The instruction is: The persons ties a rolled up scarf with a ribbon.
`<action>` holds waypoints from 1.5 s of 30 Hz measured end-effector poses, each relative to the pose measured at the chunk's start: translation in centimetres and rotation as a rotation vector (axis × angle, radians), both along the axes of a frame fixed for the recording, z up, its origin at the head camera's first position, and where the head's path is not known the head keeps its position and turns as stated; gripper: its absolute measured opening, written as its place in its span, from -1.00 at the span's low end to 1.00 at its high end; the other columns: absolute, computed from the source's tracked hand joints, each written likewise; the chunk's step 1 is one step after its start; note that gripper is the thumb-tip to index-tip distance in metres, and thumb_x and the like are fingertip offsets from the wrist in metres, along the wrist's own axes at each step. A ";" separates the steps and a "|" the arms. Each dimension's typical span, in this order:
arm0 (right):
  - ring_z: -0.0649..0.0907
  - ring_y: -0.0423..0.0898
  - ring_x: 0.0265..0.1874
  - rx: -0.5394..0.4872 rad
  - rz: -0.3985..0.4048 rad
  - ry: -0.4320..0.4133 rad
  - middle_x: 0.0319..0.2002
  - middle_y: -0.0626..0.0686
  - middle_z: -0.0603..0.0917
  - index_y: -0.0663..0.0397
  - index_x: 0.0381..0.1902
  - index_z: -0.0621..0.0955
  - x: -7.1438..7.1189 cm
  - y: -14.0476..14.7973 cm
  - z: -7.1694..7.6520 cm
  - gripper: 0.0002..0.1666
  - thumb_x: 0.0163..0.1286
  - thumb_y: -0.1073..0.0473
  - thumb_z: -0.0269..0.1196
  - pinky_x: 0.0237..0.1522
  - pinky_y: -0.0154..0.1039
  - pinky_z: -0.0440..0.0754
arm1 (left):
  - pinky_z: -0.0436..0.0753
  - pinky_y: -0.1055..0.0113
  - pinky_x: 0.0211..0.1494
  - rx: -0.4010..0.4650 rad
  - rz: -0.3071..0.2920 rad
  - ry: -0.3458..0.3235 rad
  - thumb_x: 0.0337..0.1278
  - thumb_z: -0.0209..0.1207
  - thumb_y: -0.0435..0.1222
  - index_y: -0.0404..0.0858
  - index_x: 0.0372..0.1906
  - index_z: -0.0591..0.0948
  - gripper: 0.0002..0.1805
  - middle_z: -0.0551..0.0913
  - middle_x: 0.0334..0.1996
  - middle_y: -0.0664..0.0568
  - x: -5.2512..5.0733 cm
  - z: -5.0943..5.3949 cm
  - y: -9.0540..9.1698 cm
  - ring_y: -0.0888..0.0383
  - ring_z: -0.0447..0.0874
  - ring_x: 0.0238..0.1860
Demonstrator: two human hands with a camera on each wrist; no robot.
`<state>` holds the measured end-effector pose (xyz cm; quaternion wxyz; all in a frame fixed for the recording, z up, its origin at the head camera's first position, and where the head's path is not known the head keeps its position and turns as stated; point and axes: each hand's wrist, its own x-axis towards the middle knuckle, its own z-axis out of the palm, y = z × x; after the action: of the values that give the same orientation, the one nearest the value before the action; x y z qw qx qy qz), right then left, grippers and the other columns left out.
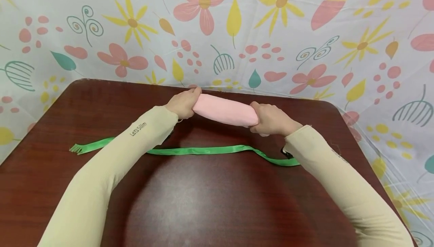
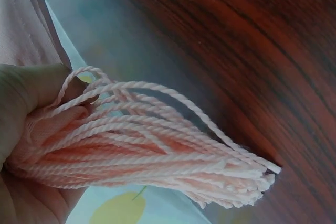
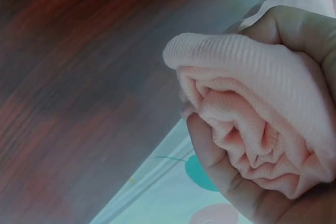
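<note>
A pink scarf [image 1: 225, 110], rolled into a thick bundle, is held above the far part of the table between both hands. My left hand [image 1: 184, 104] grips its left end, and twisted fringe cords [image 2: 157, 145] stick out past that hand in the left wrist view. The other end is in the grip of my right hand [image 1: 272, 119]. Spiral folds of the rolled cloth [image 3: 247, 114] show there in the right wrist view, with fingers curled round them. A green ribbon [image 1: 203, 150] lies across the table, nearer than the scarf; both forearms partly cover it.
The dark brown wooden table [image 1: 190, 202] has a glossy top with rounded far corners. A white curtain [image 1: 251, 25] printed with flowers and leaves hangs behind it and along its right side. The ribbon's frayed left end [image 1: 76, 148] lies toward the table's left.
</note>
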<state>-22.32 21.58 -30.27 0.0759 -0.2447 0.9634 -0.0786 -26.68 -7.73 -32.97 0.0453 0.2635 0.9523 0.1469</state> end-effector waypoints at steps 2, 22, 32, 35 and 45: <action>0.61 0.01 -0.35 -0.009 0.002 -0.006 -0.26 0.12 0.64 0.19 -0.03 0.43 0.5 0.0 0.1 -0.38 -0.03 0.13 0.43 -0.28 -0.06 0.58 | 0.51 0.13 -0.07 -0.002 0.000 0.003 -0.06 0.18 -0.50 -0.32 0.03 0.30 -0.51 0.52 -0.08 -0.18 0.0 0.0 0.1 -0.06 0.53 -0.09; 0.62 -0.03 -0.34 -0.048 0.019 0.040 -0.30 0.08 0.63 0.17 -0.04 0.42 2.8 0.0 1.1 -0.39 -0.04 0.12 0.41 -0.27 -0.08 0.58 | 0.52 0.10 -0.08 -0.005 -0.007 0.021 -0.01 0.19 -0.45 -0.32 0.01 0.33 -0.56 0.53 -0.06 -0.17 0.0 0.3 0.3 -0.07 0.53 -0.07; 0.62 -0.03 -0.32 -0.064 -0.012 0.043 -0.26 0.05 0.63 0.14 0.02 0.42 4.4 -0.3 1.6 -0.31 -0.07 0.08 0.42 -0.28 -0.05 0.59 | 0.52 0.07 -0.08 -0.011 -0.031 0.064 -0.03 0.18 -0.44 -0.31 -0.02 0.32 -0.57 0.53 -0.08 -0.19 0.0 0.8 0.2 -0.09 0.53 -0.04; 0.61 -0.05 -0.35 -0.078 -0.010 0.055 -0.28 0.04 0.62 0.14 0.00 0.43 4.9 -0.3 1.7 -0.34 -0.07 0.09 0.41 -0.31 -0.09 0.58 | 0.52 0.07 -0.10 -0.021 -0.044 0.061 -0.04 0.18 -0.45 -0.29 0.00 0.32 -0.56 0.52 -0.06 -0.19 0.0 0.9 0.3 -0.09 0.53 -0.03; 0.60 -0.14 -0.39 -0.112 -0.049 0.084 -0.26 -0.08 0.62 0.04 0.05 0.43 7.1 -1.1 2.3 -0.31 -0.04 -0.01 0.40 -0.37 -0.17 0.56 | 0.54 0.04 -0.10 -0.041 -0.037 0.071 -0.02 0.14 -0.42 -0.24 -0.01 0.35 -0.59 0.55 -0.07 -0.12 -0.1 1.4 0.5 -0.06 0.51 0.01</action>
<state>-15.24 20.51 -27.94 0.0195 -0.2280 0.9655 -0.1241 -26.80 -7.21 -31.62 0.0196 0.2850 0.9511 0.1174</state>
